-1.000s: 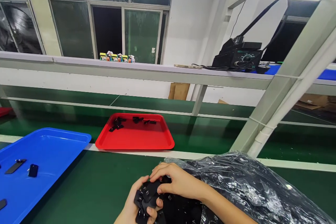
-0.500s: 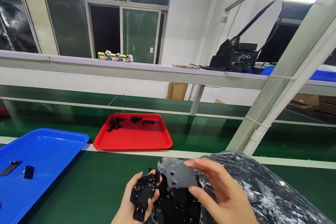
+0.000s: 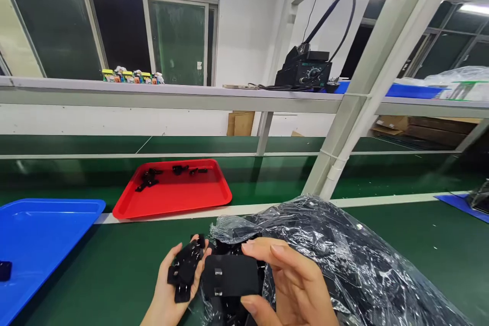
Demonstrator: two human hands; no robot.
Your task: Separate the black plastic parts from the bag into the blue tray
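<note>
- Now that the head has turned right, the big clear bag (image 3: 344,260) of black parts fills the near table.
- The right hand (image 3: 290,285) now pinches a flat black plate (image 3: 231,276), lifted from the bag.
- The left hand (image 3: 171,285) still grips small black clips (image 3: 185,267).

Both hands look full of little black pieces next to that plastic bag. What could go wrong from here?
The left hand cups a loose stack of small black parts; a piece might slip onto the green belt. The right hand pinches a flat black plate only at its edges, so it could tilt out. The open plastic bag of parts lies slack beside both hands; a nudge might spill more.
</note>
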